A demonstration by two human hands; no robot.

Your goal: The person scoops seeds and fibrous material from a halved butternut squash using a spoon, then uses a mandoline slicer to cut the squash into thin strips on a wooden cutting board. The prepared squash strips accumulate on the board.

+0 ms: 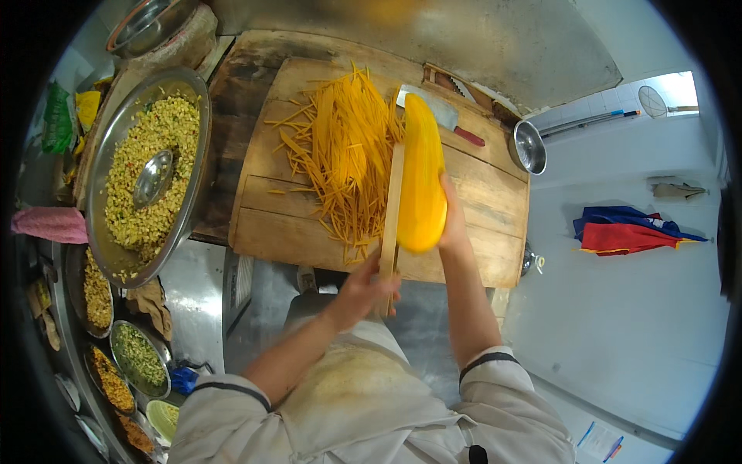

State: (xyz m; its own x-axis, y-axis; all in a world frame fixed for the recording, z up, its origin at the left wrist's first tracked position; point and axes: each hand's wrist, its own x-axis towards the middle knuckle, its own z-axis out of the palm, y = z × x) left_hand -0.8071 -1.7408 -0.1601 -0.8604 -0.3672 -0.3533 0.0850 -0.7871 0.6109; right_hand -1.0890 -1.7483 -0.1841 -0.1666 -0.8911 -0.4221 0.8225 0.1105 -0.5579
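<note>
My left hand (360,290) grips the lower end of a narrow wooden-framed grater (393,203), held on edge over the front of the wooden board (481,203). A long peeled yellow-orange gourd or squash (422,180) lies against the grater's right side, with my right hand (454,214) closed around its right side near the lower end. The grater's cutting face is not visible. Left of the grater a large heap of orange shreds (353,156) is spread over the board. Behind the squash lies a cleaver (440,110) with a red handle, its blade partly hidden.
A big steel bowl (200,174) of chopped yellow-green filling, holding a smaller bowl (153,178), stands left. Several filled dishes line the lower left near a pink cloth (51,224). A steel bowl (528,147) sits at the board's right corner; a metal panel (493,46) rises behind.
</note>
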